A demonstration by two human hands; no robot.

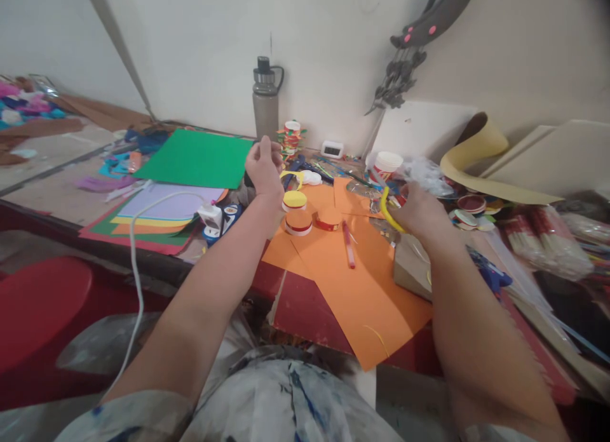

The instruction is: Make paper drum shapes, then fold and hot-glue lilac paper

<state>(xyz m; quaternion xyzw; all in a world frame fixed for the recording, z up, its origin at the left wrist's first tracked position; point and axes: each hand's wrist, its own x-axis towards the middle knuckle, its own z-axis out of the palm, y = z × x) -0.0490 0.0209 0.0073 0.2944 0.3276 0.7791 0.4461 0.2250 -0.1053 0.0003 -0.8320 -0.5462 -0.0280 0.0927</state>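
Observation:
My left hand [265,166] is raised beside the right edge of a green sheet [200,157], its fingers curled together; I cannot see what is in them, if anything. On the right, my right hand [419,212] is closed around a curved yellow piece [389,212] with a greyish tip, partly hidden by the fingers. Between the hands, orange paper [355,296] covers the table. On it lie a round yellow-topped piece [294,200], an orange-topped one [298,222] and a red pen [349,245]. Below my right hand sits a brown cardboard piece [412,267].
A grey bottle [265,108] stands against the wall, near a small white clock [332,150] and a white tub [387,166]. Coloured sheets [147,216] and a white charger with cable [210,218] lie left. A blue glue gun [490,272] lies right; a red stool [45,308] stands lower left.

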